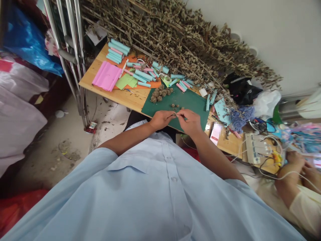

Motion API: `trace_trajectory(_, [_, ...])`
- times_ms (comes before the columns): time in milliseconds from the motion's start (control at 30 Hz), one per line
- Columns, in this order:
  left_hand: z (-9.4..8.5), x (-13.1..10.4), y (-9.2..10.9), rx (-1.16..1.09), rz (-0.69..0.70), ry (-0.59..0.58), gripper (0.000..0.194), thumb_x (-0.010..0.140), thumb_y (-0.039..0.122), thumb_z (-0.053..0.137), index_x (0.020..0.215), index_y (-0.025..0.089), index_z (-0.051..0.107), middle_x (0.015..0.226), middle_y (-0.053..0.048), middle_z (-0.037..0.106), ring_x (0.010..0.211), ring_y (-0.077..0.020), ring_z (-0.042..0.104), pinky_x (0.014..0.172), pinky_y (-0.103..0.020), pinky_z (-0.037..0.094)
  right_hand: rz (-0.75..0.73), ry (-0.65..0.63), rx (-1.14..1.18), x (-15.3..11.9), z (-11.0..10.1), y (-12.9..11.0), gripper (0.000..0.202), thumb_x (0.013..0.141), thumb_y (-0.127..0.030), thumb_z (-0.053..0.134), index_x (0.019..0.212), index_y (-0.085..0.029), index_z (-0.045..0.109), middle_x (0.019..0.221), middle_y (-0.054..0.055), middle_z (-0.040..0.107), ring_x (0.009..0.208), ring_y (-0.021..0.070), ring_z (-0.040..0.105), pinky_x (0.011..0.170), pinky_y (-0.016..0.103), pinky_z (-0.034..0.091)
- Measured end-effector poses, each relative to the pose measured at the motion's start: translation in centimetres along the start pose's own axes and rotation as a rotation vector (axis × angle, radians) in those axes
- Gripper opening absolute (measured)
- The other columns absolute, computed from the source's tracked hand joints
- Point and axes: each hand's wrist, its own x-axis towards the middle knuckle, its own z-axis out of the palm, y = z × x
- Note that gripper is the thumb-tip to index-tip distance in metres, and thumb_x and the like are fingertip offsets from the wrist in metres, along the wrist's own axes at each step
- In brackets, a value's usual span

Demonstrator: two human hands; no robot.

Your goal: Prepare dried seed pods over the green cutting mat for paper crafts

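My left hand point(162, 119) and my right hand point(188, 121) meet over the near edge of a dark green mat point(195, 103). The fingers of both are pinched together around something small and brownish point(175, 114), too small to make out. Just beyond them, a few small brown clumps point(177, 106) lie on the mat. A pile of larger brown, rough balls point(160, 93) rests farther back to the left on the same mat.
Blue and pink paper rolls point(144, 75) and pink sheets point(107, 76) lie on the wooden table point(136, 102). Dried plants point(173, 36) stretch behind. A phone point(215, 134) and power strip point(255, 147) are right. Metal crutches point(72, 50) stand left. Another person's hands point(296, 164) are far right.
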Motion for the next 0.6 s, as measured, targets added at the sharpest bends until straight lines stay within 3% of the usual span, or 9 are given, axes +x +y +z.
trace_trajectory(200, [0.29, 0.02, -0.37, 0.025, 0.028, 0.015, 0.033, 0.11, 0.038, 0.051, 0.119, 0.019, 0.076, 0.113, -0.008, 0.082, 0.103, -0.0194, 0.077, 0.093, -0.028, 0.057, 0.058, -0.029, -0.036, 0.18, 0.38, 0.01, 0.011, 0.093, -0.026, 0.066, 0.096, -0.024, 0.076, 0.087, 0.005, 0.079, 0.08, 0.0223, 0.073, 0.079, 0.037, 0.059])
trace_trajectory(433, [0.08, -0.01, -0.32, 0.067, 0.026, -0.01, 0.03, 0.109, 0.034, 0.05, 0.109, 0.018, 0.076, 0.101, -0.006, 0.081, 0.094, -0.0186, 0.076, 0.087, -0.028, 0.055, -0.022, -0.06, 0.021, 0.52, 0.32, -0.15, 0.014, 0.097, -0.024, 0.063, 0.09, -0.026, 0.075, 0.094, 0.005, 0.08, 0.093, 0.0238, 0.074, 0.091, 0.042, 0.06])
trace_trajectory(600, [0.19, -0.06, -0.52, 0.059, 0.021, -0.011, 0.028, 0.108, 0.032, 0.051, 0.108, 0.018, 0.076, 0.101, -0.006, 0.08, 0.095, -0.0186, 0.076, 0.087, -0.028, 0.055, -0.081, -0.047, -0.019, 0.07, 0.52, 0.21, 0.019, 0.102, -0.026, 0.059, 0.101, -0.024, 0.078, 0.101, 0.008, 0.079, 0.098, 0.0241, 0.073, 0.092, 0.042, 0.061])
